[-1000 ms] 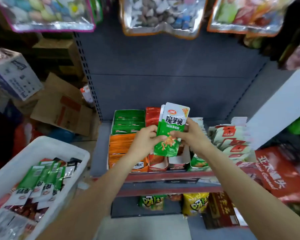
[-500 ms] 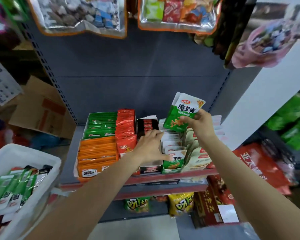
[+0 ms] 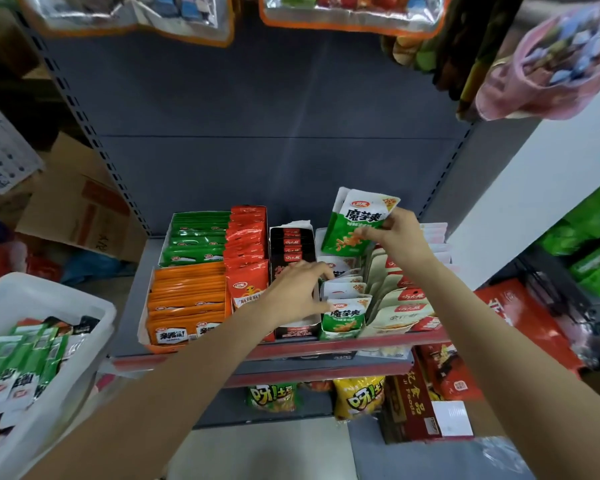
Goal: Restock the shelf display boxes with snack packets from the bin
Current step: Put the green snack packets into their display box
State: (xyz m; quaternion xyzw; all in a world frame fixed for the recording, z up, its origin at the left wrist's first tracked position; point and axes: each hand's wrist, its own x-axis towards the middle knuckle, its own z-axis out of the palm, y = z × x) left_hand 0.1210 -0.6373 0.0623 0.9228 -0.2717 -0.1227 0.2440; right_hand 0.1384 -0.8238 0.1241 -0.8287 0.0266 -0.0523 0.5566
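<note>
My right hand pinches a small stack of green-and-white snack packets, held upright above the back of the shelf's green-and-white packet row. My left hand reaches into that row, its fingers pressing against the packets standing in it, beside the black display box. Left of these stand a red packet row, an orange box and a green box. The white bin at lower left holds several green and dark packets.
Beige-and-red packets fill the row on the right. The shelf's red front edge runs below the boxes; yellow and green bags sit on the shelf beneath. Candy bags hang overhead. Cardboard boxes lie at left.
Both hands held the packets together a second ago. The left hand let go and dropped into the shelf row; the right hand carried the packets to the right, above that row.
</note>
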